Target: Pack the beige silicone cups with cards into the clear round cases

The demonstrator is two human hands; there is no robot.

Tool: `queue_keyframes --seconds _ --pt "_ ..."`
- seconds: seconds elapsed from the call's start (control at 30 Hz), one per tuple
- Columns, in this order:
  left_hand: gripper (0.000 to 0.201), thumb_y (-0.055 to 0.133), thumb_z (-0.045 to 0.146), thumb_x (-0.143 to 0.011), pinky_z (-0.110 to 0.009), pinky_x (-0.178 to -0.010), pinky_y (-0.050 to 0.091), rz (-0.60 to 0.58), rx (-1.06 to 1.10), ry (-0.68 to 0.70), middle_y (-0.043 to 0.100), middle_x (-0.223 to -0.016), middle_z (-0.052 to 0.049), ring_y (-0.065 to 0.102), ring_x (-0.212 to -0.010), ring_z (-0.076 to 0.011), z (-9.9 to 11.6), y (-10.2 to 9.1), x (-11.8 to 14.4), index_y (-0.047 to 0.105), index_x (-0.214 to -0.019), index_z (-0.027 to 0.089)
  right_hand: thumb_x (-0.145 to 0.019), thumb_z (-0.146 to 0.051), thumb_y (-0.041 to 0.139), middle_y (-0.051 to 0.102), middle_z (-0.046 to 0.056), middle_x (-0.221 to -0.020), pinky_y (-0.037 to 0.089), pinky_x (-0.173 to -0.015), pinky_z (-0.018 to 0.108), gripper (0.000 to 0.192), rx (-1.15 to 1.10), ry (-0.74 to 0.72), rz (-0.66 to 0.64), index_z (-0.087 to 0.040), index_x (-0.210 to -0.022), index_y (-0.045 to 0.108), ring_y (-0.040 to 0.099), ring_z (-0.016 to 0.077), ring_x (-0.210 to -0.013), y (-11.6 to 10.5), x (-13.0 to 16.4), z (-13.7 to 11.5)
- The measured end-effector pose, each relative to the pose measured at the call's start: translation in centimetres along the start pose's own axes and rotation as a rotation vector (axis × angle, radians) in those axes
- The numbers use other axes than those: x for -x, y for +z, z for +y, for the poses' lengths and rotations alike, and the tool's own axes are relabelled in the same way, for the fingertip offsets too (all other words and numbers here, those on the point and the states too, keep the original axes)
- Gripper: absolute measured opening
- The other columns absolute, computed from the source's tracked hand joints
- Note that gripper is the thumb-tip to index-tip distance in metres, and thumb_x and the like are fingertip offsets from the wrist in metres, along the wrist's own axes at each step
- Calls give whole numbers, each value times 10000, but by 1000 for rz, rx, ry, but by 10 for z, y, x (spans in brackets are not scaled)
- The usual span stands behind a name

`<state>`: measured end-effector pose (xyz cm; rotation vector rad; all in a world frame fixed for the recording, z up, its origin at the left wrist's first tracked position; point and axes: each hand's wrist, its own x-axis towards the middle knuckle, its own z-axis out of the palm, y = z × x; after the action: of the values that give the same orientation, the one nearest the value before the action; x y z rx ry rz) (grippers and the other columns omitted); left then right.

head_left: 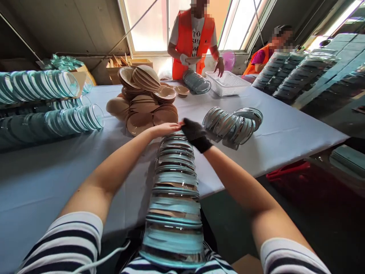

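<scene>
A long stack of nested clear glass bowls [175, 190] lies on its side, running from my chest out over the table. My left hand [167, 129] is bare and rests on the far end of the stack. My right hand [196, 135], in a black glove, presses the same far end from the right. Both hands clasp the stack's end between them. Just beyond my right hand lies a shorter row of glass bowls [232, 125]. A pile of tan wooden bowls [145, 102] sits past my left hand.
Long rows of glass bowls [48, 102] line the left side of the white-covered table [285, 133]. More stacks [288, 72] stand at right. Across the table a person in an orange vest [192, 38] handles a bowl beside a white basket [226, 82]; another person [266, 53] sits further right.
</scene>
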<state>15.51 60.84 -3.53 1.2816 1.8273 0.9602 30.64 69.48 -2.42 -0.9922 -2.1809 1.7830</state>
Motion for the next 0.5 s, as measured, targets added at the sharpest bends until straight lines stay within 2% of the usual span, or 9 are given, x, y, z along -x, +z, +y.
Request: queue_keyframes --seconds 0.07,0.1,0.17,0.23,0.37,0.43,0.5 --pt "616 666 577 -766 -395 -1162 322 73 -122 61 613 -1342 -74 487 -1321 -307 -5 14 5 644 -1258 207 -926 -302 596 508 -72 -498 426 -468 180 259 3 80 -122 -203 -689 561 490 84 -482 -35 17 43" --pt "626 631 585 -793 -413 -1174 300 96 -181 79 594 -1355 -83 469 -1334 -313 -7 19 7 620 -1291 206 -905 -269 602 486 -71 -468 395 -435 191 215 7 128 -201 -191 -708 567 458 87 -434 -45 23 62" --pt "624 549 594 -842 -441 -1167 304 130 -277 99 586 -1339 -108 479 -1316 -320 -9 26 9 597 -1312 186 -840 -255 641 493 -56 -459 376 -391 218 157 9 205 -346 -185 -717 573 433 99 -397 -52 32 93" --pt "633 498 598 -865 -444 -1143 334 138 -347 113 587 -1322 -126 502 -1284 -320 -9 27 11 588 -1319 167 -777 -284 689 523 -40 -483 387 -379 232 166 -3 235 -456 -181 -722 572 461 112 -405 -49 33 111" --pt "647 457 594 -880 -426 -1103 381 135 -428 114 583 -1328 -133 523 -1256 -307 -8 23 13 560 -1346 157 -708 -380 742 505 -45 -480 365 -352 223 269 -24 212 -533 -179 -716 563 443 99 -384 -47 30 117" --pt "638 454 598 -880 -398 -1084 405 114 -447 99 593 -1329 -119 541 -1241 -290 -7 19 15 562 -1343 173 -712 -436 739 492 -42 -493 353 -357 216 325 -44 164 -512 -177 -687 544 424 84 -390 -55 33 112" --pt "668 472 632 -861 -378 -1078 414 87 -458 78 597 -1334 -109 550 -1239 -288 -4 16 17 563 -1350 187 -746 -498 695 480 -38 -520 358 -378 209 375 -85 98 -437 -184 -663 506 424 77 -420 -65 39 105"
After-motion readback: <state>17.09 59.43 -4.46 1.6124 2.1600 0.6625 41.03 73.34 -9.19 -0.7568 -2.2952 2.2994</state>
